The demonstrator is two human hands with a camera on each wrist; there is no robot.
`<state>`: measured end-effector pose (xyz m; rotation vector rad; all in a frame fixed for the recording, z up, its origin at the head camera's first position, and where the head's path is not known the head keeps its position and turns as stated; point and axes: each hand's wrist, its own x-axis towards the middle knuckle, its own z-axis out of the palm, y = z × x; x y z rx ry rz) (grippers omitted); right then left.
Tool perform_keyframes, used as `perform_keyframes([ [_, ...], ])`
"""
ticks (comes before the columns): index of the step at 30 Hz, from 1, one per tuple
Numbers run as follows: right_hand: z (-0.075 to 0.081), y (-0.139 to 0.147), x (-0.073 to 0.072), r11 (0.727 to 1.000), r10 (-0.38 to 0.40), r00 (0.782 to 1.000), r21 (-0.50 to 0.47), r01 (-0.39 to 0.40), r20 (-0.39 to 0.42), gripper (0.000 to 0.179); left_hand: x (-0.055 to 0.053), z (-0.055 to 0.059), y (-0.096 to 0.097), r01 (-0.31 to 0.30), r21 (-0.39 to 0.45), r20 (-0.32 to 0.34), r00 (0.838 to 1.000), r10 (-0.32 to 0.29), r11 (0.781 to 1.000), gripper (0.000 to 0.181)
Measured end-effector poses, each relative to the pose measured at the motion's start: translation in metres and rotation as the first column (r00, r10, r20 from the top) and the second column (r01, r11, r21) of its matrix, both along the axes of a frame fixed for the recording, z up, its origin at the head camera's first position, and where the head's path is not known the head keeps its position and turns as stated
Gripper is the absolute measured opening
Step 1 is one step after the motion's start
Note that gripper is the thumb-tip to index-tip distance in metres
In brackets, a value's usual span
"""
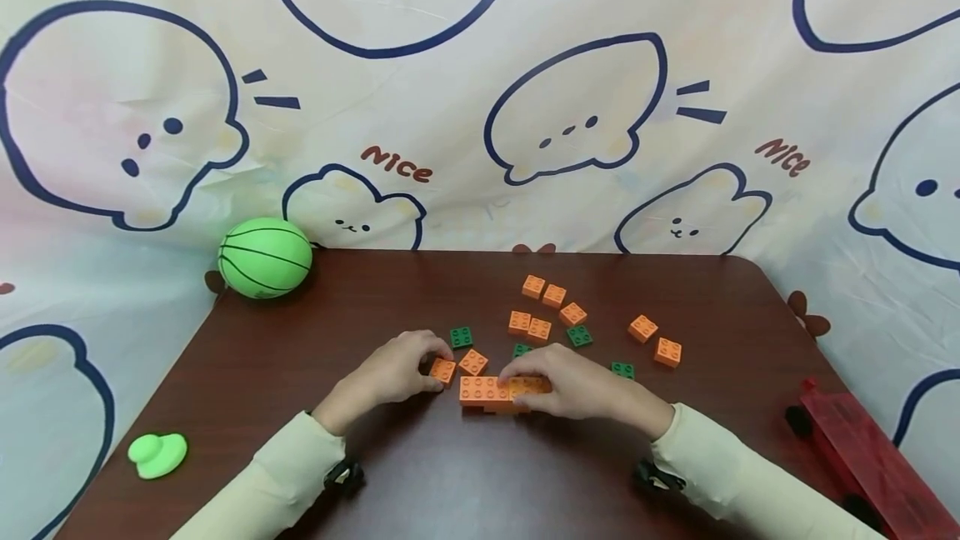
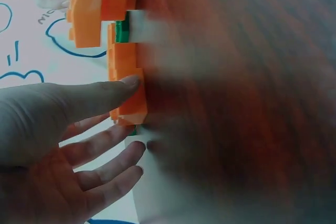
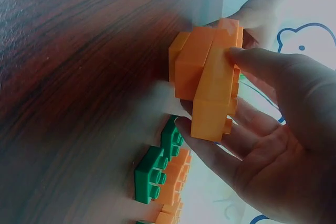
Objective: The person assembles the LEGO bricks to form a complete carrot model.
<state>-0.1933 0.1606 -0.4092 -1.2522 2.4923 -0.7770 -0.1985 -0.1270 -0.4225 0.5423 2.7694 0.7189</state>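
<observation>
My left hand [image 1: 397,367] pinches a small orange brick [image 1: 442,371] between thumb and fingers at the table surface. In the left wrist view its thumb [image 2: 113,95] lies over the near side of that brick. A second orange brick [image 1: 473,362] sits just beside it. My right hand [image 1: 573,383] grips the right part of a stacked block of orange bricks [image 1: 480,392]. Seen from the right wrist, the stack [image 3: 210,77] has several stepped layers, its studs turned toward the palm. Just behind the right hand, a green brick [image 1: 521,350] is partly hidden.
Several loose orange bricks [image 1: 554,296] and green bricks [image 1: 579,336] lie farther back on the brown table [image 1: 420,473]. A green ball [image 1: 265,258] rests at the back left corner, a light green object [image 1: 157,455] at the left edge. A red toy vehicle [image 1: 870,457] stands at right.
</observation>
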Motion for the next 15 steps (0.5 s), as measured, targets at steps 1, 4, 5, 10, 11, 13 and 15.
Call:
perform_keyframes([
  [1,0.000,0.000,0.000,1.000,0.000,1.000,-0.001,0.000,-0.008,0.024,0.000,0.000,0.000,-0.004,-0.003,-0.002,1.000,0.004,1.000,0.031],
  [4,0.000,0.000,0.000,1.000,-0.014,1.000,0.002,0.014,-0.014,0.018,0.000,0.001,-0.002,-0.004,0.019,-0.001,1.000,0.004,1.000,0.028],
  [5,0.000,0.000,-0.001,1.000,-0.019,1.000,0.002,0.019,-0.016,0.016,0.000,0.003,-0.003,0.000,0.037,-0.001,1.000,0.000,0.999,0.027],
  [10,0.000,0.001,-0.001,1.000,0.000,0.999,-0.024,-0.001,-0.054,0.012,0.002,0.014,-0.010,0.021,0.157,0.010,1.000,-0.023,0.987,0.026],
  [11,0.000,0.001,0.000,0.999,0.007,0.998,-0.031,-0.009,-0.064,0.012,0.004,0.015,-0.011,0.033,0.178,0.005,0.999,-0.035,0.983,0.027],
  [13,-0.001,0.001,0.001,0.999,0.009,0.998,-0.034,-0.012,-0.065,0.012,0.008,0.018,-0.011,0.063,0.218,0.003,0.998,-0.066,0.974,0.033],
  [15,-0.001,0.001,0.002,1.000,0.005,0.998,-0.030,-0.007,-0.065,0.013,0.011,0.020,-0.010,0.099,0.244,-0.005,0.995,-0.101,0.965,0.037],
])
